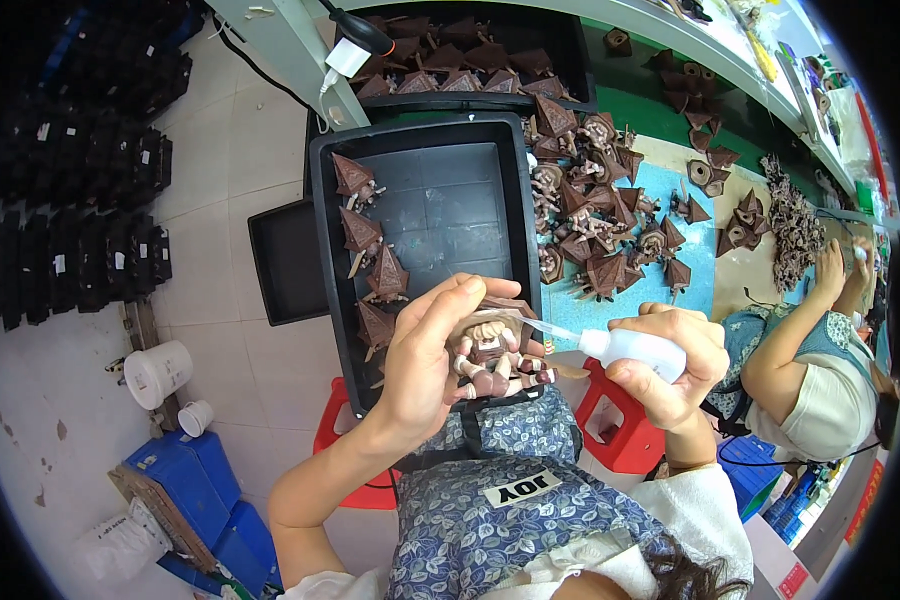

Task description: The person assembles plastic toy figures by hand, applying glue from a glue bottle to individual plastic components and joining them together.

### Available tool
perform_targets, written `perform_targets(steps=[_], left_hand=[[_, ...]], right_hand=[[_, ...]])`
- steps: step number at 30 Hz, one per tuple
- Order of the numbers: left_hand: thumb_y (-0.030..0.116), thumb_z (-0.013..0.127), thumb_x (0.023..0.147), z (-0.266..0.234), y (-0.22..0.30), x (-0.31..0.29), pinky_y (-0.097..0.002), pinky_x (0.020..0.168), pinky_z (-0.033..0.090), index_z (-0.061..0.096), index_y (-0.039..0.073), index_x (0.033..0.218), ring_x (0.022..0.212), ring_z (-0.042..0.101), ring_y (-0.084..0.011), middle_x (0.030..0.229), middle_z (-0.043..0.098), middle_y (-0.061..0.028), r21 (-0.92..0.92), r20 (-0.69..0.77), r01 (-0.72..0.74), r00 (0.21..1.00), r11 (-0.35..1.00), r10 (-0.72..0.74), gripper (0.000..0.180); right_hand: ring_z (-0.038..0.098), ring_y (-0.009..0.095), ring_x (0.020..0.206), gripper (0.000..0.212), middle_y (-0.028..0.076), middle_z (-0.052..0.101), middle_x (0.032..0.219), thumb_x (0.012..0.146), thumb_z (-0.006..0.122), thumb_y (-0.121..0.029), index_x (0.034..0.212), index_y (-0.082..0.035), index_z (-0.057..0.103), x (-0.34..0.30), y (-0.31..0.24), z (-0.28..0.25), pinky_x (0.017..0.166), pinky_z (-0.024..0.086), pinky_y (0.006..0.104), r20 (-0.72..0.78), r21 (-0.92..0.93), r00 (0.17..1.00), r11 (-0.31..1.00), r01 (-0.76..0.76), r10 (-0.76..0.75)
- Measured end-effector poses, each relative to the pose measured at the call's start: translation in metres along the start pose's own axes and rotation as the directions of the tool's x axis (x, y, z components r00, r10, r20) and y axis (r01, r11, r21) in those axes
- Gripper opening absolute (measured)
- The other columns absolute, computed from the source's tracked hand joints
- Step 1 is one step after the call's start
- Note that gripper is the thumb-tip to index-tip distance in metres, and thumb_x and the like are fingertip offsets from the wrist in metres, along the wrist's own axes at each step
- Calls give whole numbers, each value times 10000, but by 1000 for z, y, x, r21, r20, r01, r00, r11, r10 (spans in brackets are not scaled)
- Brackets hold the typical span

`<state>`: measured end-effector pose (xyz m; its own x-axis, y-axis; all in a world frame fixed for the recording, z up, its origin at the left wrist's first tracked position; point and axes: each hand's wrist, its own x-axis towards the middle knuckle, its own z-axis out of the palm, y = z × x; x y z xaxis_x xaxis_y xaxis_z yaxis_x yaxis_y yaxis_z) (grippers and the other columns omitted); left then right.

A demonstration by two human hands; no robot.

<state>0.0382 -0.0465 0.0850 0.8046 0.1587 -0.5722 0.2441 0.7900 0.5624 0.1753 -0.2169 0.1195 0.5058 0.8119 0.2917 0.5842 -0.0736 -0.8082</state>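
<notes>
My left hand (422,355) is closed around a small figurine (492,382) with cream and reddish-brown limbs and a brown hat. It is held in front of the near edge of the black tray (322,210). My right hand (682,362) grips a white squeeze bottle (638,352) on its side. The bottle's long thin clear tip points left and reaches the underside of the hat; whether it touches cannot be made out. Several figurines with pointed brown hats (386,272) lie along the tray's left side.
A pile of similar figurines (595,225) covers part of the blue mat (692,270) right of the tray. Behind stands another black tray (590,60) full of brown hats. A co-worker (810,370) works at the right. A red stool (625,425) and white bucket (158,374) stand below.
</notes>
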Motion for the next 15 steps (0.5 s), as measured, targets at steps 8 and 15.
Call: perform_targets(steps=[8,15], left_hand=[[318,352,975,-5,-2,8,-401,662,596,530,-35,1105,859,669,-327,976,619,-193,-32,17,-21,1000,999,21,416],[243,432,954,-12,-2,13,-267,560,542,490,29,1166,801,653,-214,988,620,-152,-281,-14,27,999,959,-33,307]], right_hand=[[624,188,503,303,113,653,629,694,786,-212,776,49,655,3,3,0,477,476,264,-18,19,1000,1000,-15,15],[602,119,606,336,87,662,716,725,731,-241,856,61,662,-12,16,-3,551,446,220,-372,318,897,941,-118,239]])
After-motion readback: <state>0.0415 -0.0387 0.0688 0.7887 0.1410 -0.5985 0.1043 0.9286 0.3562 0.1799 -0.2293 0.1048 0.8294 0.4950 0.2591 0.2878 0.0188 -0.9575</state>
